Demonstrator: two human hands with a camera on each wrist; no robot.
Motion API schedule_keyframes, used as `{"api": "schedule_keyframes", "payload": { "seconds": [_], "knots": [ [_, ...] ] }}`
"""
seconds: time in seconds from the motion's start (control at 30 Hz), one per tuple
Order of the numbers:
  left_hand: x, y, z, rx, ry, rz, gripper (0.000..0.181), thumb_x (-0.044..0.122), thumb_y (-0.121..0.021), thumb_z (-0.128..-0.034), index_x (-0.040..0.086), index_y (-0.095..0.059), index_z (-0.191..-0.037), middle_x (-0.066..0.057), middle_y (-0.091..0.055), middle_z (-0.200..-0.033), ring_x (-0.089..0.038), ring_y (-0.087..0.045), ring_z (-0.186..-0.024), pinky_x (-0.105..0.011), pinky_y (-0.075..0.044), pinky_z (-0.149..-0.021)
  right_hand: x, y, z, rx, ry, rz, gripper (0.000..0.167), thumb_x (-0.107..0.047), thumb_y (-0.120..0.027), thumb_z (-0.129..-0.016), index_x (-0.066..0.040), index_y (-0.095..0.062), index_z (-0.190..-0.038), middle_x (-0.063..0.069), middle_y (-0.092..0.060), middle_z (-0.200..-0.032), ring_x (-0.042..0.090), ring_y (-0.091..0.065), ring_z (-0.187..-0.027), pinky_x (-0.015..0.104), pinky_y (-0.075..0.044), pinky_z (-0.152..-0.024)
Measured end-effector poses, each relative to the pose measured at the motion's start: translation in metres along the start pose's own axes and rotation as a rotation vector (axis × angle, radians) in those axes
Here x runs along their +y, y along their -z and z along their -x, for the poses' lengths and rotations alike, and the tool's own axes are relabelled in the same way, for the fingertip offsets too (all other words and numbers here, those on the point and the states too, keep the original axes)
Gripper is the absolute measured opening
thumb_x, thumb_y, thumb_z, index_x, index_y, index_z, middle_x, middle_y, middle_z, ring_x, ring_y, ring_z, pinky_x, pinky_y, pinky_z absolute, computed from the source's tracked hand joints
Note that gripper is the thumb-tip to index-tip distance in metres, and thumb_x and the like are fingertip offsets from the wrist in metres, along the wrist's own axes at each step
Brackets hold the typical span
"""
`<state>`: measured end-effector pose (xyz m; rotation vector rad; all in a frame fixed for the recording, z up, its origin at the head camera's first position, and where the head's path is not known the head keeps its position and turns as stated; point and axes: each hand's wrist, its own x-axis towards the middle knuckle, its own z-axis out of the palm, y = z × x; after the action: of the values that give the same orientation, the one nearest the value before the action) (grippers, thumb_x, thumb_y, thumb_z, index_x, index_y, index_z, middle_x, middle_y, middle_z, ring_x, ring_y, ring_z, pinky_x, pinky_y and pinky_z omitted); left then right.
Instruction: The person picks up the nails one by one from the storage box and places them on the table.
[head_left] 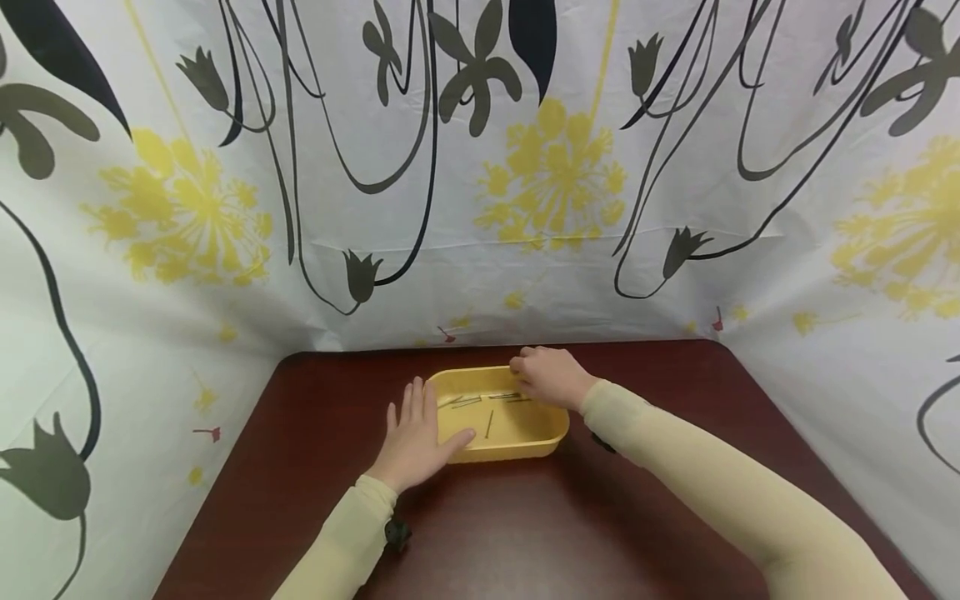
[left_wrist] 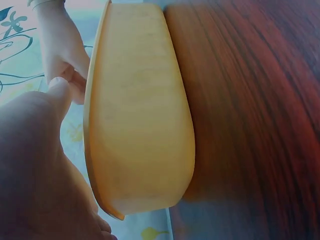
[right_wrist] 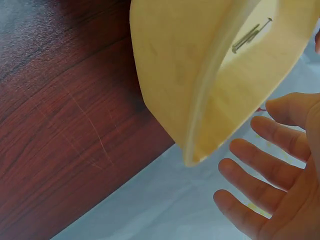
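A yellow plastic tray [head_left: 517,452] with rounded corners sits near the far edge of the table. Several thin nails [head_left: 490,423] lie scattered on its floor; in the right wrist view some nails [right_wrist: 245,40] show their flat heads. My left hand [head_left: 411,442] is at the tray's left end, fingers straight, thumb over the near rim. Over the far right part of the tray is my right hand [head_left: 553,377]. Seen from the right wrist, that hand [right_wrist: 280,175] has loosely bent, spread fingers beside the rim, and no object shows in it.
The dark red wood-grain table [head_left: 315,483] lies under the tray. A white cloth with grey and yellow flowers [head_left: 487,275] hangs behind it and along both sides. Dark devices [head_left: 397,533] are worn under the wrists.
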<state>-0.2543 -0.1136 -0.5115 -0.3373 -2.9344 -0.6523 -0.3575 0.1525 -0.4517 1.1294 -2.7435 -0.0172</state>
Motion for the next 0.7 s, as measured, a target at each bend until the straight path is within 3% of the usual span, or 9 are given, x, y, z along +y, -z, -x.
{"api": "schedule_keyframes", "payload": {
  "seconds": [0.2, 0.43, 0.7],
  "knots": [
    [-0.001, 0.000, -0.004, -0.021, 0.014, -0.027, 0.120, 0.086, -0.041, -0.0852, -0.003, -0.010, -0.159, -0.021, -0.001, -0.166, -0.035, -0.003, -0.153, -0.063, -0.008, -0.117, -0.002, -0.009, -0.009, -0.019, 0.008, 0.021, 0.016, -0.019, -0.070, -0.094, -0.013, -0.071, -0.108, 0.000, -0.056, -0.086, 0.013, -0.052, -0.060, 0.031, -0.044, -0.047],
    [-0.001, -0.003, -0.005, -0.039, 0.022, -0.029, 0.123, 0.089, -0.036, -0.0832, -0.003, -0.008, -0.159, -0.020, 0.000, -0.166, -0.036, -0.004, -0.153, -0.062, -0.009, -0.117, -0.006, -0.016, -0.011, 0.030, 0.001, 0.048, 0.016, -0.017, -0.071, -0.093, -0.012, -0.071, -0.108, 0.002, -0.054, -0.086, 0.014, -0.050, -0.059, 0.031, -0.043, -0.045],
    [-0.001, -0.004, -0.007, -0.013, 0.032, -0.029, 0.123, 0.086, -0.046, -0.0824, -0.005, -0.013, -0.159, -0.023, -0.005, -0.166, -0.038, -0.007, -0.152, -0.064, -0.011, -0.116, -0.010, -0.023, -0.013, 0.091, 0.039, 0.087, 0.019, -0.019, -0.077, -0.088, -0.013, -0.072, -0.105, 0.002, -0.054, -0.091, 0.018, -0.055, -0.071, 0.032, -0.047, -0.051]
  ]
}}
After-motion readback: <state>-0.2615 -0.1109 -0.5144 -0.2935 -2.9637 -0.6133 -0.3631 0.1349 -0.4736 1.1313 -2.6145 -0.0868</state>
